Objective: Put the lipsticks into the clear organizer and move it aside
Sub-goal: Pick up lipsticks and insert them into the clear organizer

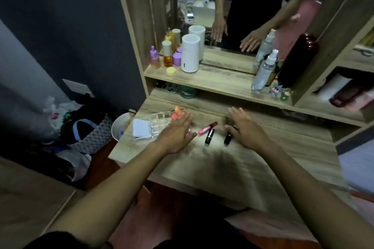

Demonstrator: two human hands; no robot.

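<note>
Three lipsticks lie on the wooden vanity top: a pink one, a black one just below it, and another black one further right. The clear organizer sits at the table's left, with a white pad and an orange item in it. My left hand hovers flat, fingers spread, between the organizer and the pink lipstick, holding nothing. My right hand is spread open just right of the second black lipstick, its thumb close to it.
A raised shelf behind holds bottles, a white cylinder and spray bottles in front of a mirror. A white bin and bags lie on the floor at the left. Cubbies stand at the right.
</note>
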